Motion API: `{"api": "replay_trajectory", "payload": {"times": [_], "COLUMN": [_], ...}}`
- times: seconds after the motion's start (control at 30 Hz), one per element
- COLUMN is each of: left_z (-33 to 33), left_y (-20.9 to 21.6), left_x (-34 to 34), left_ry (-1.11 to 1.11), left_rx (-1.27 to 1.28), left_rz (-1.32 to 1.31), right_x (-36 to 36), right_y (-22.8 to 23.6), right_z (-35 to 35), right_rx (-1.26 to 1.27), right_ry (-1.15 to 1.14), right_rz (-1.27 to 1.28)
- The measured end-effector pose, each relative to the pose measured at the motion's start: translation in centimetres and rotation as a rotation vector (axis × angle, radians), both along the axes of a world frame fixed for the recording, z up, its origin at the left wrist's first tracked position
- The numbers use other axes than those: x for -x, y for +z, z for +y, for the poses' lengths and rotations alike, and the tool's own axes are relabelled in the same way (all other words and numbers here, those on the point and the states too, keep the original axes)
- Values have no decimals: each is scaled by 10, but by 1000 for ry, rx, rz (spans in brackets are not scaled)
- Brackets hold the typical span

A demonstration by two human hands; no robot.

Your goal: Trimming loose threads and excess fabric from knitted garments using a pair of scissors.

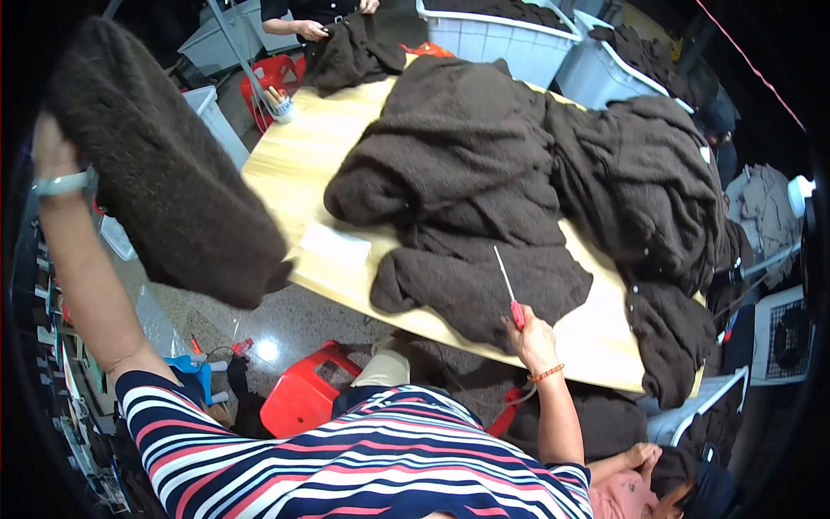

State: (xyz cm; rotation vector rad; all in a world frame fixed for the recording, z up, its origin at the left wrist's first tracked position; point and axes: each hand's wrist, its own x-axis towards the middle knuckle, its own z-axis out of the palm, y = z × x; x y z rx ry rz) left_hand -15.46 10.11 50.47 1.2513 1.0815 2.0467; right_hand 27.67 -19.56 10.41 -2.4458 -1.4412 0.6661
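My left hand, raised at the far left with a pale bangle on its wrist, grips a dark brown fuzzy knit garment. The garment hangs out over the floor, off the table's left edge, and hides some of the fingers. At the table's near edge, my right hand is closed around the red handle of a tool with a long, thin metal shaft. Its exact kind cannot be made out. The shaft points away from me over a brown garment at the front of a large brown garment pile.
More brown garments cover the pale wooden table on the right. A white cup of tools stands at its far left corner. White bins line the back. A red stool is below me. Other people sit across and at lower right.
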Motion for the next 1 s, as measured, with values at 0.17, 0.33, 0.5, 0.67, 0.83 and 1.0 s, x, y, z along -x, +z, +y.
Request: {"api": "replay_trajectory", "payload": {"times": [0.17, 0.33, 0.5, 0.67, 0.83, 1.0], "left_z": [87, 209, 343, 371, 155, -44], "left_y": [-47, -96, -157, -274, -356, -457], "left_x": [27, 23, -32, -144, -218, -199], "left_ry": [-229, -434, -443, -370, -818, -913], "left_rx": [-6, 123, 217, 671, 1, 86], "left_rz": [-29, 90, 140, 462, 745, 1292], "right_x": [6, -1, 5, 10, -9, -48], "right_y": [-6, -47, -69, -93, -96, -96], "right_z": [59, 95, 122, 114, 94, 70], "right_rx": [8, 7, -258, -348, -200, -210], "right_ry": [-2, -144, -374, -443, -472, -633], "right_rz": [60, 189, 370, 466, 396, 564]}}
